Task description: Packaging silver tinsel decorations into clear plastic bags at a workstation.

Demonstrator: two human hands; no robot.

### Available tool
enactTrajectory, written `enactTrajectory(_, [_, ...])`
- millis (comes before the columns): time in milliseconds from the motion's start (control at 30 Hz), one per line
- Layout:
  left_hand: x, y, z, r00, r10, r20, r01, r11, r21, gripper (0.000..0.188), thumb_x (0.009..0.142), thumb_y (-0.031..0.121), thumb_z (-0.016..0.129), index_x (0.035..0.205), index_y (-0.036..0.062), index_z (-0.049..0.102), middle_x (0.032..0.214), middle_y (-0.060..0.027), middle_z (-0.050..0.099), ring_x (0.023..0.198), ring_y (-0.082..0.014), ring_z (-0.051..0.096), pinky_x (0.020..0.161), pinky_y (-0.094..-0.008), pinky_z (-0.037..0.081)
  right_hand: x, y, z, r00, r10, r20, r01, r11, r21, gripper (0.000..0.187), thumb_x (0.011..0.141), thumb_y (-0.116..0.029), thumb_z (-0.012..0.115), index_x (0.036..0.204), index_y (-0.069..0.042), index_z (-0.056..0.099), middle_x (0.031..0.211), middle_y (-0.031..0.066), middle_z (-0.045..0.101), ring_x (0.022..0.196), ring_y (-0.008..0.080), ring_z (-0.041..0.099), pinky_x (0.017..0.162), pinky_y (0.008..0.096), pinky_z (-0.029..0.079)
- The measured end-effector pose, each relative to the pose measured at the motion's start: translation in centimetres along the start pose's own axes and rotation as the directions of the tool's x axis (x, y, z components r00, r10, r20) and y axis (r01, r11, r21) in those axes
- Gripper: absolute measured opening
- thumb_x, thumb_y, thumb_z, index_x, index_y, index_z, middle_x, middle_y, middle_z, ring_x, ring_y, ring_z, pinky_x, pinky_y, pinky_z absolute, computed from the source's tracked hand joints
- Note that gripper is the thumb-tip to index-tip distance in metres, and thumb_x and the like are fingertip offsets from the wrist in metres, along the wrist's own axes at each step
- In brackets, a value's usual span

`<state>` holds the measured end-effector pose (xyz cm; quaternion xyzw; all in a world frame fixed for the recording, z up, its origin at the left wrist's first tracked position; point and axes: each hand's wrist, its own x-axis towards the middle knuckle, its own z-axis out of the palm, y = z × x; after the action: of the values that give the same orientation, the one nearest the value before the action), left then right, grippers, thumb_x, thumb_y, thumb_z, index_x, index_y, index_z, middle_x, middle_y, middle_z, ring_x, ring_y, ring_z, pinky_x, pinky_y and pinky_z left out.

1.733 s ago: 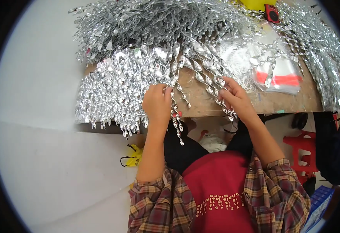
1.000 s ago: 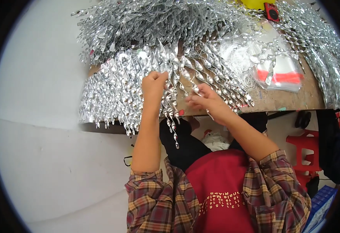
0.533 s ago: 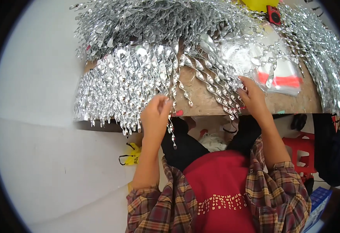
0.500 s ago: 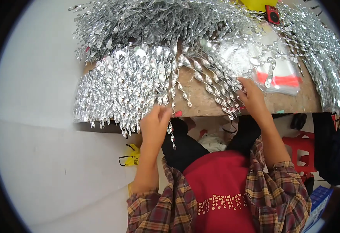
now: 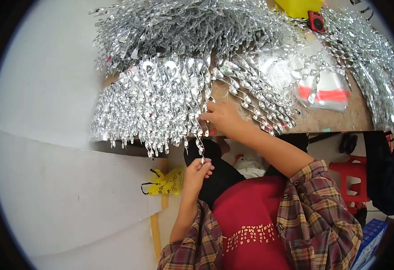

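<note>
My left hand [image 5: 198,173], below the table's front edge, pinches the lower tip of a twisted silver strip [image 5: 201,146] that hangs down from the table. Higher up, my right hand [image 5: 226,118] reaches across to the left, its fingers closed at the right border of a dense bundle of twisted silver strips [image 5: 147,99]. What exactly lies between those fingertips is partly hidden. To the right of this hand, a looser group of the same strips [image 5: 255,92] slants over the brown table [image 5: 325,120].
A big heap of silver strips [image 5: 183,27] covers the back, and another pile [image 5: 372,67] hangs off the right side. Clear plastic bags [image 5: 327,83] with a red band lie near a red device [image 5: 316,21]. Below are a yellow bag [image 5: 167,181] and a red stool [image 5: 351,180].
My right hand has left the loose strips and moved left to the bundle. My left hand has dropped to a strip's lower tip. The loose strips now lie spread further right.
</note>
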<state>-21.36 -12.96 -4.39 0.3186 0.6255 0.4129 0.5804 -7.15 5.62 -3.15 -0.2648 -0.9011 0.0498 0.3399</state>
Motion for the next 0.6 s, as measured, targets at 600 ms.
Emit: enactTrajectory(600, [4.2, 7.2, 10.0, 0.896, 0.421, 0.140, -0.440, 0.804, 0.400, 0.037, 0.084, 0.013, 0.060, 0.117, 0.0013, 0.048, 0.084, -0.0133, 0.065, 0.073, -0.0184, 0.065, 0.064, -0.0294, 0.049, -4.1, -1.1, -8.4, 0.668, 0.649, 0.364, -0.630, 0.232, 0.741, 0.024, 0.081, -0.013, 0.063, 0.101, -0.002, 0.058, 0.086, 0.0031, 0.061, 0.069, 0.0081, 0.055, 0.065, 0.0238, 0.046])
